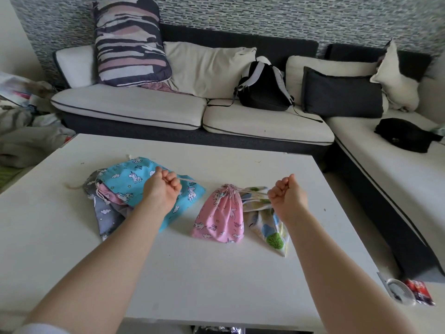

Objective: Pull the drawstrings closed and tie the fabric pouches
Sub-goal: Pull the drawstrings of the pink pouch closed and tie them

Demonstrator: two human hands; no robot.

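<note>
A pink unicorn pouch [220, 213] is sitting near the middle of the white table [216, 273], its neck gathered tight at the far end. Its cream drawstrings [252, 192] are being pulled out sideways in both directions. One cord is being gripped in the clenched left hand [163, 186], which is being held over a blue unicorn pouch [134, 182] on the left, and the other is being gripped in the clenched right hand [286, 191] on the right. So both fists are curled around cord, well apart, with the pink pouch between them. A white pouch with green trees [269, 227] is lying just right of the pink one, touching it and partly hidden under the right wrist. A grey cloud-print pouch [106, 213] is tucked under the blue one on the left. Further back, a black backpack [263, 88] is being propped on the cream sofa [134, 109]
</note>
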